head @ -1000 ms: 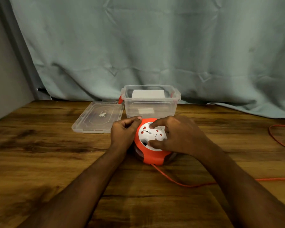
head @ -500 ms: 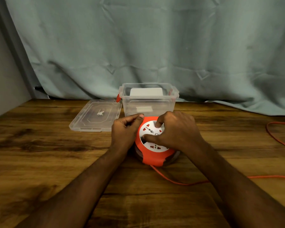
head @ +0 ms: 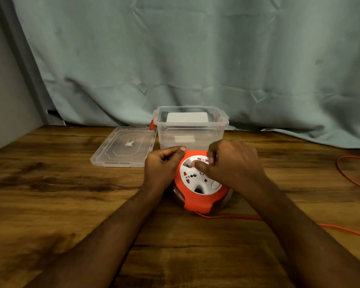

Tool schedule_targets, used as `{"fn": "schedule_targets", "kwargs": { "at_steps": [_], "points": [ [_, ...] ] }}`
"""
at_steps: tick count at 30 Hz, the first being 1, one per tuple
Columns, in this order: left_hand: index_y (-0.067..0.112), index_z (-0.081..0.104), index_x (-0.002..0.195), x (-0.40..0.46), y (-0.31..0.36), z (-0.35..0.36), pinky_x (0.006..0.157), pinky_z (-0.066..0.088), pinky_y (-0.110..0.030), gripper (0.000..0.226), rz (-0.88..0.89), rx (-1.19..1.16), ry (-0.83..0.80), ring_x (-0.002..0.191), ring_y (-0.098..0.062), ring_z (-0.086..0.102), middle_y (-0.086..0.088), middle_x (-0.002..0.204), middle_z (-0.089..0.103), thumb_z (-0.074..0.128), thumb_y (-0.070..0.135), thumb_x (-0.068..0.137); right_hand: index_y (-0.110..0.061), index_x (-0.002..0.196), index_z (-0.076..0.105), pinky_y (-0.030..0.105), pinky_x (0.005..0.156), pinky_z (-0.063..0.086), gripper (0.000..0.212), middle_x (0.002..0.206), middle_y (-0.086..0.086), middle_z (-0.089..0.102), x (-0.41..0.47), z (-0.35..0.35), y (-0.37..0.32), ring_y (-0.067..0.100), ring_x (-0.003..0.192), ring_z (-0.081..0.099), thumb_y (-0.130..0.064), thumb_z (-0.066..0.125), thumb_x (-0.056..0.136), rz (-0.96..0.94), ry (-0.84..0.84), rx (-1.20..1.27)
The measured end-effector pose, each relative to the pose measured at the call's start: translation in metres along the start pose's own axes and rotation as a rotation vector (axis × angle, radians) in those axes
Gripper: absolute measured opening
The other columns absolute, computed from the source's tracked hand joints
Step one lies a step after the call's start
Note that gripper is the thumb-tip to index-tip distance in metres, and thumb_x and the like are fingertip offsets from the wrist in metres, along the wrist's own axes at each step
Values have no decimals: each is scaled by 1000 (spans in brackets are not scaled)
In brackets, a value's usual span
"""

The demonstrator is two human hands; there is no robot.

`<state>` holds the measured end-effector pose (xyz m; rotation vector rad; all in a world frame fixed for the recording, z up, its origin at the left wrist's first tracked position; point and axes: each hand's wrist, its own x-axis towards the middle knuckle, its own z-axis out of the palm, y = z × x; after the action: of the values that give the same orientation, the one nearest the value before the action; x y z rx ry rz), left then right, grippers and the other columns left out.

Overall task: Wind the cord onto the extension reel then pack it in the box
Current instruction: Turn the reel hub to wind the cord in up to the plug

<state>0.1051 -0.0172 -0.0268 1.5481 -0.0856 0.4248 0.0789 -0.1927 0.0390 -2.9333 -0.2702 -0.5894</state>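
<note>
An orange extension reel (head: 197, 201) with a white socket face lies flat on the wooden table, just in front of a clear plastic box (head: 190, 133). My left hand (head: 161, 169) grips the reel's left rim. My right hand (head: 233, 163) rests on the white face, with thumb and fingers pressed into it. The orange cord (head: 237, 217) leaves the reel's front and runs right across the table, under my right forearm.
The box's clear lid (head: 124, 146) lies flat to the left of the box. More orange cord (head: 349, 175) loops at the right edge of the table. A grey-green curtain (head: 195, 59) hangs behind, and a wall stands at the left.
My right hand has turned on the white face, moving from the near side toward the far side. The face has rotated with it. The left hand stays on the rim.
</note>
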Motion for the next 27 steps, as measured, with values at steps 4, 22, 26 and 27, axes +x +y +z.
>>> {"fn": "schedule_targets", "kwargs": {
  "at_steps": [4,22,26,27],
  "points": [
    [9,79,110,4,-3,-3,68,64,-27,21,-20,-1,33,82,-16,79,-3,96,81,73,21,93,-41,110,66,27,69,38,53,85,-14,66,-8,-10,0,12,88,63,-77,63,71,-204,-8,10],
    [11,80,106,5,-1,-6,69,62,-23,18,22,-10,76,82,-11,78,3,90,81,74,20,92,-44,120,69,28,70,34,67,105,-14,72,-9,-5,-3,14,96,63,-82,61,65,-280,1,92],
    [13,80,106,3,0,-6,66,63,-25,17,15,-14,73,80,-11,78,5,90,81,73,21,93,-26,114,69,28,72,33,66,109,-2,70,-14,13,-20,19,99,61,-77,64,71,-143,108,98],
    [13,80,107,2,0,-6,66,63,-26,17,11,-15,70,80,-11,78,5,90,81,72,22,93,-23,111,68,27,72,34,65,108,0,69,-15,16,-23,20,99,61,-75,65,72,-92,117,134]
  ]
}}
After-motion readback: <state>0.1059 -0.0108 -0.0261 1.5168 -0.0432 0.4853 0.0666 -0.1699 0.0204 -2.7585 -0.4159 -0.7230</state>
